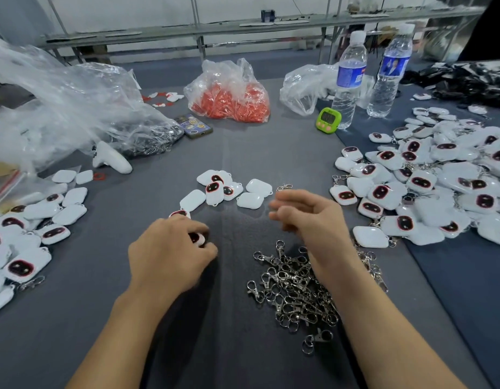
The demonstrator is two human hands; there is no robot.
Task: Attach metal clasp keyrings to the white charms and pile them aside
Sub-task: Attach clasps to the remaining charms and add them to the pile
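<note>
Left hand grips one white charm. Right hand is loosely curled and empty, above the clasp keyrings.

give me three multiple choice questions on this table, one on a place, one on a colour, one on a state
1. Where is the heap of metal clasps? A) near edge, by the right hand B) far left corner C) far right corner
2. The digital timer is A) blue B) green C) white
3. The left hand A) lies flat B) points C) grips a white charm
Answers: A, the heap lies beneath the right wrist; B, its casing is lime green; C, its fingers curl round the charm.
</note>
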